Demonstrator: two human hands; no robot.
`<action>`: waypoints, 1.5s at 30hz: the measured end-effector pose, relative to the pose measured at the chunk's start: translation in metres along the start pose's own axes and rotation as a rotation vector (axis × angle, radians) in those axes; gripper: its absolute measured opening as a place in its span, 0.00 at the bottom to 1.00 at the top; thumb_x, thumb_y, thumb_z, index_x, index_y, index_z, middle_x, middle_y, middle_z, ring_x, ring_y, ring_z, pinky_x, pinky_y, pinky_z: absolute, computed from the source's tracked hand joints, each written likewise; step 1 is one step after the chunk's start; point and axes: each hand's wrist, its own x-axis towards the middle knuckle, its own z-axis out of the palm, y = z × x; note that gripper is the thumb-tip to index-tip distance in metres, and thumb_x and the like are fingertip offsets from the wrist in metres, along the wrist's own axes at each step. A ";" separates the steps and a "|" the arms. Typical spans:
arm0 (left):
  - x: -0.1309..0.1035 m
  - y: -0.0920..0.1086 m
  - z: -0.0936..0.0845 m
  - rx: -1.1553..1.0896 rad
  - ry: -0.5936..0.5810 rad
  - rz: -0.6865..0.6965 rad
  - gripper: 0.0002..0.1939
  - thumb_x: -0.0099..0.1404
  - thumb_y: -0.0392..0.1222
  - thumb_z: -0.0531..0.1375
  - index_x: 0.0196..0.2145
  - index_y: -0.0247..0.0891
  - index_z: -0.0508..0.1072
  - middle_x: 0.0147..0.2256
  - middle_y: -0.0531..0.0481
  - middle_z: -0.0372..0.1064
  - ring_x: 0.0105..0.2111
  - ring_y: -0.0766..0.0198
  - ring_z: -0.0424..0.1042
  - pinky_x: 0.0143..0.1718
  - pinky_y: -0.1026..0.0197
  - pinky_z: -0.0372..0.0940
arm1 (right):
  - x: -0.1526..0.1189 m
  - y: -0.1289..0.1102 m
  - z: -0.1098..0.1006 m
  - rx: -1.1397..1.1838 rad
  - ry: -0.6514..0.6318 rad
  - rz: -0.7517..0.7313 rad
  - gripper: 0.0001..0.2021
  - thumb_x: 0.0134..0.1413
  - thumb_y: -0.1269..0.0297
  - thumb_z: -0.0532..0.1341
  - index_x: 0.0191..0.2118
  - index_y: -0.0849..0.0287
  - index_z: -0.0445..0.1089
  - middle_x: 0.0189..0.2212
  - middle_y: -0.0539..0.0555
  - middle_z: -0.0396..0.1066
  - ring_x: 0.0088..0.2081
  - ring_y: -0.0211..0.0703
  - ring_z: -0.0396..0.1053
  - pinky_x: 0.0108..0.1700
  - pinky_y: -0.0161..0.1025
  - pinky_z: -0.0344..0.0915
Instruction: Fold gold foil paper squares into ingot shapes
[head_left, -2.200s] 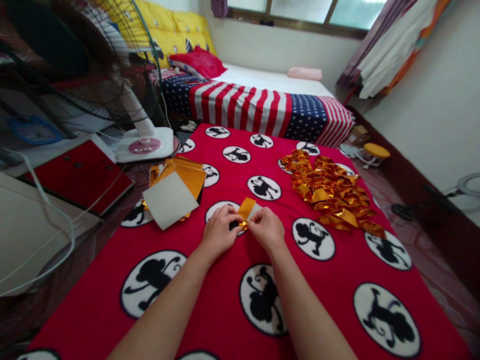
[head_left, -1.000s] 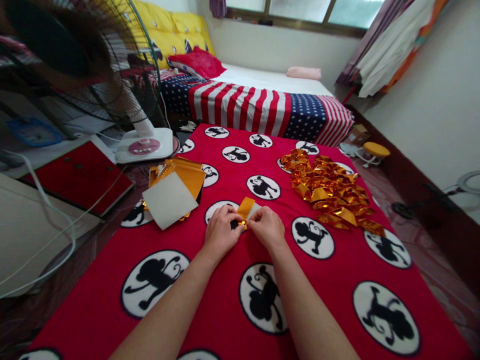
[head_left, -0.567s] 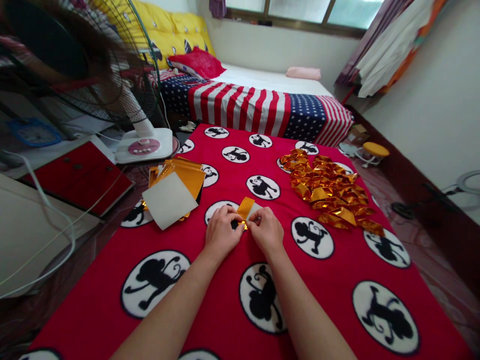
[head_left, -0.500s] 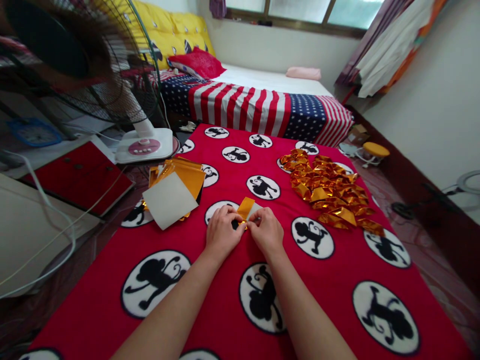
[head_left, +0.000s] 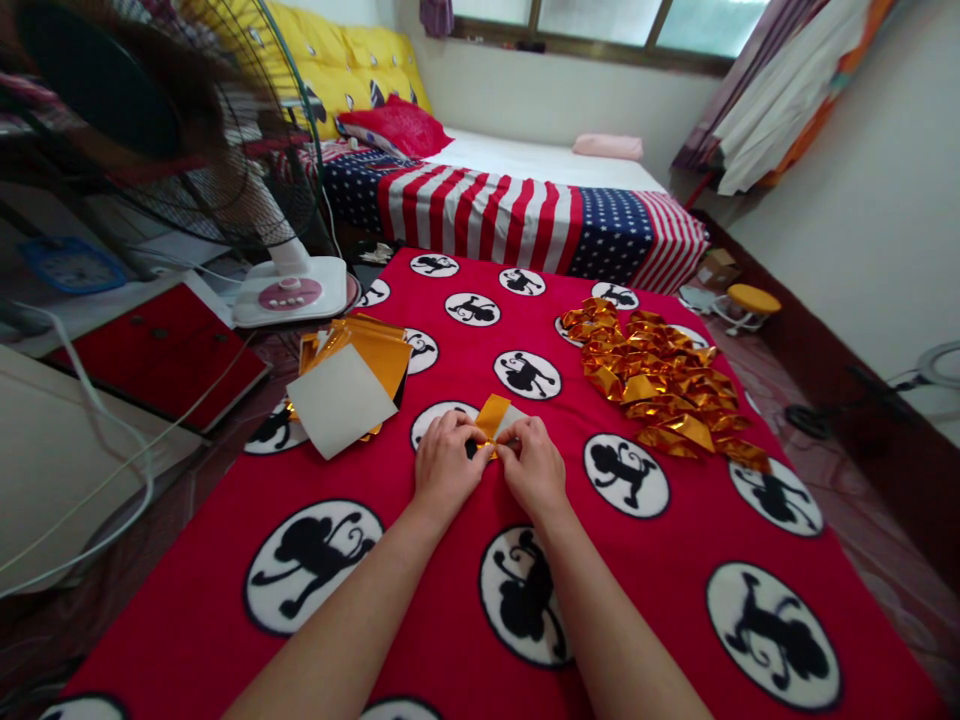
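A small piece of gold foil paper (head_left: 493, 412) lies just beyond the hands, at about the middle of the cloth from left to right. Its far part shows as a flat gold strip with a pale grey area on its right; the near end is crumpled, shiny and partly hidden by the fingers.

The left hand (head_left: 448, 455) pinches that near end from the left, thumb and forefinger drawn together on it. The right hand (head_left: 536, 460) pinches from the right — the fingertips of both hands almost meet at the foil.

Under everything is a red cloth (head_left: 427, 620), printed with black monkeys in white circles, spread over the surface. To the left, well apart from the hands, lies a loose stack of gold sheets (head_left: 386, 362), with a grey-white square (head_left: 343, 402) turned askew on top. To the far right is a pile of folded gold pieces (head_left: 652, 385), overlapping one another in rough rows.

Farther left stands a fan (head_left: 291, 250) with a white base, its blades blurred. Across the far side is a bed (head_left: 525, 165) with a striped and starred cover (head_left: 480, 212) — a red pillow (head_left: 397, 125) lies at its left.
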 end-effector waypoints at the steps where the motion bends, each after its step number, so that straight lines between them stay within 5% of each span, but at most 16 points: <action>1: 0.000 0.000 0.000 -0.001 0.001 0.000 0.02 0.57 0.40 0.66 0.29 0.42 0.76 0.39 0.49 0.70 0.43 0.56 0.69 0.47 0.54 0.65 | 0.000 0.000 0.000 0.006 -0.002 0.001 0.02 0.53 0.69 0.61 0.33 0.55 0.69 0.37 0.48 0.65 0.35 0.38 0.67 0.33 0.35 0.56; 11: 0.001 0.000 0.001 -0.004 -0.019 -0.008 0.02 0.57 0.40 0.66 0.29 0.41 0.76 0.39 0.49 0.70 0.43 0.57 0.69 0.48 0.54 0.64 | 0.003 0.013 -0.002 0.130 0.054 -0.045 0.09 0.47 0.79 0.55 0.31 0.58 0.66 0.34 0.51 0.63 0.31 0.39 0.64 0.34 0.34 0.59; 17: 0.001 0.000 0.001 -0.007 -0.012 -0.003 0.02 0.58 0.40 0.66 0.29 0.42 0.76 0.39 0.49 0.70 0.43 0.57 0.69 0.48 0.54 0.64 | 0.001 0.011 -0.002 0.114 0.064 -0.049 0.04 0.47 0.72 0.60 0.31 0.57 0.65 0.34 0.50 0.62 0.30 0.38 0.64 0.34 0.36 0.60; 31: 0.001 0.000 0.001 -0.016 0.005 0.007 0.03 0.57 0.39 0.66 0.29 0.42 0.76 0.39 0.49 0.70 0.43 0.56 0.69 0.47 0.54 0.65 | 0.000 0.012 -0.002 0.147 0.067 -0.060 0.07 0.47 0.77 0.55 0.30 0.58 0.64 0.34 0.51 0.63 0.32 0.39 0.66 0.36 0.35 0.61; 45: 0.001 -0.012 -0.002 -0.038 -0.093 0.075 0.05 0.58 0.41 0.66 0.34 0.43 0.77 0.42 0.49 0.70 0.45 0.56 0.68 0.50 0.53 0.64 | 0.003 0.004 -0.001 -0.023 0.029 0.006 0.02 0.50 0.68 0.62 0.30 0.56 0.67 0.35 0.48 0.64 0.32 0.36 0.65 0.31 0.34 0.54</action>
